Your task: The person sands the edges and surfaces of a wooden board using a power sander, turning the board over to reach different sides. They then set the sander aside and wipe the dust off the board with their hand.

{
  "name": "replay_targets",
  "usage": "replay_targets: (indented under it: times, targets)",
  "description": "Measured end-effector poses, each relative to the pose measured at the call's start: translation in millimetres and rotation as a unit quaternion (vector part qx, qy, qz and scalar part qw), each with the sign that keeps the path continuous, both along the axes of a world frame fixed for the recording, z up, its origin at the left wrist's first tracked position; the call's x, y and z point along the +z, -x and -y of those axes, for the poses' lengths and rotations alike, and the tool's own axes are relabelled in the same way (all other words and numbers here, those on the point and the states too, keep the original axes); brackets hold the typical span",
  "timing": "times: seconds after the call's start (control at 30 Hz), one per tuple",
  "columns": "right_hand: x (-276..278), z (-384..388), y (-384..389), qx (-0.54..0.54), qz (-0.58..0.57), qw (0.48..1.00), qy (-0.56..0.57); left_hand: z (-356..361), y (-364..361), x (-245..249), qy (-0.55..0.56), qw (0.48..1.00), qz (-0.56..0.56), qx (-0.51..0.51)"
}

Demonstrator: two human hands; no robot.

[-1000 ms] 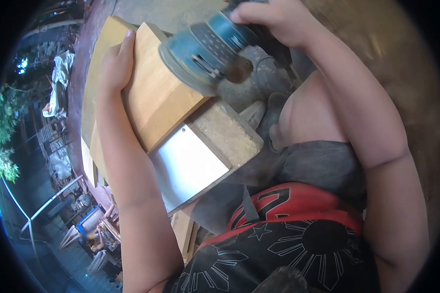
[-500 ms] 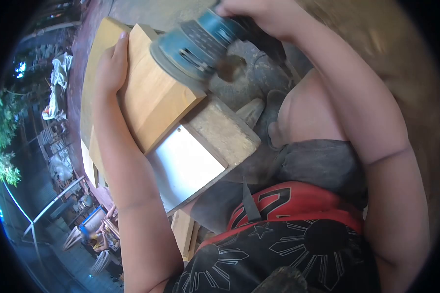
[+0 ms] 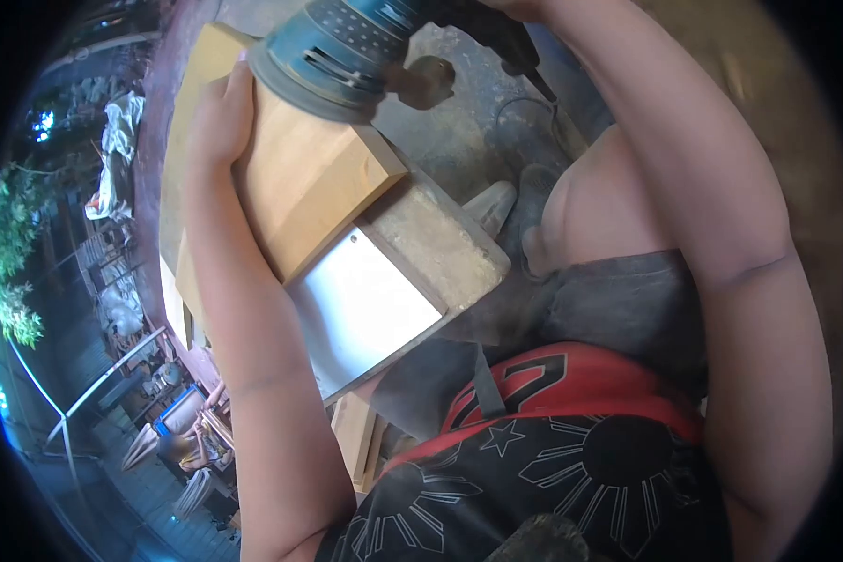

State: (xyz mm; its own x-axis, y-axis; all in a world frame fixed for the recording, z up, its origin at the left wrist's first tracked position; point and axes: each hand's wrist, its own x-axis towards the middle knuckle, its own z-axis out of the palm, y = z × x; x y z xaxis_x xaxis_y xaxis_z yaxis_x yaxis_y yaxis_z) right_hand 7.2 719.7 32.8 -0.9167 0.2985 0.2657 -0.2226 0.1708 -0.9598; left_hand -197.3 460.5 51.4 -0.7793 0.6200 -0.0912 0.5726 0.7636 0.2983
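Observation:
A blue orbital sander (image 3: 332, 61) with a black rear part is on the far end of a pale wooden board (image 3: 314, 178). At the top edge of the view, my right hand (image 3: 520, 7) is at the sander's back end, its fingers cut off by the frame. My left hand (image 3: 223, 122) grips the board along its left side, close to the sander's pad. The board lies tilted over a worn bench (image 3: 436, 248) and a white panel (image 3: 370, 309).
A power cord (image 3: 545, 86) runs from the sander near my bare leg (image 3: 599, 201). More wood pieces (image 3: 354, 436) lie below the bench. At the left, another person (image 3: 192, 450) sits among stacked materials. A white cloth bundle (image 3: 120, 155) and a pale pipe frame (image 3: 112, 379) stand farther off.
The sander has shifted up and left across the board, toward my left hand. My right hand has moved up, mostly out of view. My left hand keeps its place on the board.

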Motion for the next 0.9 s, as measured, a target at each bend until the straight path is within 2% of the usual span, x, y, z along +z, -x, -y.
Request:
replay_targets:
  times: [0.07,0.1,0.13,0.2,0.3,0.4,0.5,0.6,0.63,0.73,0.83,0.9]
  targets:
    - [2,4,-17,0.001,0.047,0.999,0.001,-6,-6,4,0.007,1.0,-0.01,0.01]
    - [-7,6,-25,-0.012,0.002,0.999,-0.029,-7,-10,6,0.015,1.0,-0.008,0.019]
    - [-3,11,-36,-0.001,0.032,0.999,0.04,-9,-14,8,0.024,0.999,-0.007,0.028]
    - [-15,10,-40,-0.005,0.036,0.998,0.045,-8,-13,8,0.015,0.999,0.002,0.037]
    - [-17,1,-10,-0.009,0.051,0.998,-0.023,-9,-16,8,0.014,0.999,0.003,0.036]
    - [-10,-2,-13,0.002,0.02,1.0,-0.001,-8,-15,10,0.021,0.999,-0.002,0.036]
    - [-23,10,-29,-0.036,-0.012,0.999,0.037,-10,-23,12,0.018,0.999,-0.006,0.049]
    - [-15,11,-29,-0.069,0.007,0.996,-0.049,-9,-18,7,0.007,0.999,0.01,0.049]
    - [-9,13,-34,-0.056,0.078,0.995,0.024,-5,-12,4,0.004,0.999,0.018,0.048]
    - [-22,16,-37,-0.072,0.025,0.997,-0.004,1,-1,0,0.02,0.999,0.03,0.04]
    - [-32,18,-40,-0.059,0.027,0.998,-0.003,2,1,-4,0.025,0.998,0.03,0.055]
    - [-19,20,-42,-0.102,0.057,0.993,0.009,2,2,-4,0.026,0.997,0.038,0.059]
